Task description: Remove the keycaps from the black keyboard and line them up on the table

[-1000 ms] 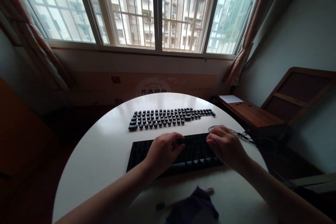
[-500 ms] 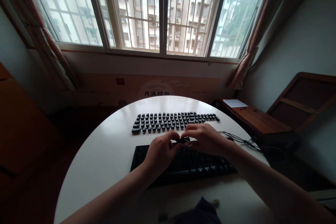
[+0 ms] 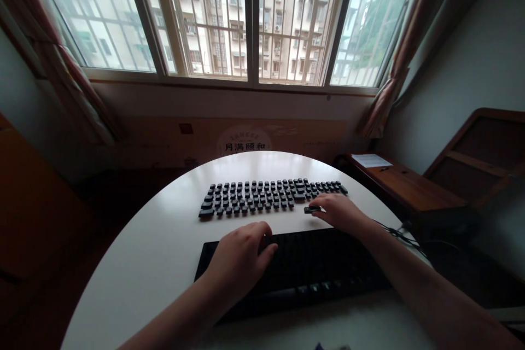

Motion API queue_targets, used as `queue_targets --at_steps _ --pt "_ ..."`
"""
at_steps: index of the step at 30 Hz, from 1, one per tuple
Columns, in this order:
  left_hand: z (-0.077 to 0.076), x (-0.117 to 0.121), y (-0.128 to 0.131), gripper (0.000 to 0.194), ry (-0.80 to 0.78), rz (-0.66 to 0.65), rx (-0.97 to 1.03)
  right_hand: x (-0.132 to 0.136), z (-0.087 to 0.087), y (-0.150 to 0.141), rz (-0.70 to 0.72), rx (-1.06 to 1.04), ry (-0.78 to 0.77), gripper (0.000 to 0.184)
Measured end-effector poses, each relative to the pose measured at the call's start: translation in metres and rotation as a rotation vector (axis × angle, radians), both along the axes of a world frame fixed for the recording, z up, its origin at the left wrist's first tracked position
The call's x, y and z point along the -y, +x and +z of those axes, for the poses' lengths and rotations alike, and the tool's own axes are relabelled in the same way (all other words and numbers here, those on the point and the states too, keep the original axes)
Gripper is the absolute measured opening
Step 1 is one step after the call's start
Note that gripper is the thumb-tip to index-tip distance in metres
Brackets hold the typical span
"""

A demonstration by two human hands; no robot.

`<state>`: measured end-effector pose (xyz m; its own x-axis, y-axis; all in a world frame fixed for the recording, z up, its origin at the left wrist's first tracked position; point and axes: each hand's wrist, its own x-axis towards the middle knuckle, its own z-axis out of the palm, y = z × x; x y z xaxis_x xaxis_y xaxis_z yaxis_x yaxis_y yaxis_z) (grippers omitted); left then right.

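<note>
My right hand (image 3: 338, 211) is closed in a pinch on a dark, wide keycap (image 3: 310, 210), low over the white table (image 3: 139, 251) or touching it, by the near edge of the laid-out keycaps (image 3: 254, 197). My left hand (image 3: 244, 251) hovers at the upper left part of the black keyboard (image 3: 315, 257). Its thumb and fingers are curled toward each other around something small and dark that I cannot make out. Both forearms cover parts of the keyboard. The loose keycaps lie in several rows, much like a keyboard's layout.
A black cable (image 3: 400, 235) runs off the table's right side. Beyond it stands a wooden cabinet (image 3: 414, 186) with white paper (image 3: 371, 161) on top. A dark object (image 3: 320, 346) shows at the bottom edge. Windows and curtains are ahead.
My hands were together over the keyboard around a dark keycap and a thin wire piece. They have parted: the right moved right with a keycap, the left came slightly lower and nearer.
</note>
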<state>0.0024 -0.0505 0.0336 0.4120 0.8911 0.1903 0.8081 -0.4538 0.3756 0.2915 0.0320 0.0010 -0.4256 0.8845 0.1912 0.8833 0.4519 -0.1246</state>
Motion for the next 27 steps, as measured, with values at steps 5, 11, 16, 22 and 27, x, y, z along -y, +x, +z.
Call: queue_targets --at_steps 5,11,16,22,27 --pt "0.000 0.001 0.005 0.005 -0.082 -0.017 -0.046 -0.004 -0.011 -0.003 -0.008 0.012 -0.047 0.019" --pt "0.006 0.002 0.006 0.008 -0.122 -0.020 -0.086 0.000 -0.008 -0.004 -0.056 -0.016 -0.037 0.027" --pt "0.008 0.006 0.006 0.011 -0.110 -0.035 -0.096 0.006 -0.003 -0.006 -0.042 0.000 -0.050 0.020" --pt "0.005 0.008 0.005 0.012 -0.083 -0.053 -0.104 0.008 -0.005 -0.009 -0.054 0.044 -0.029 0.023" --pt "0.006 0.009 0.006 0.013 -0.082 -0.059 -0.110 0.008 -0.009 -0.009 -0.033 0.064 -0.007 0.027"
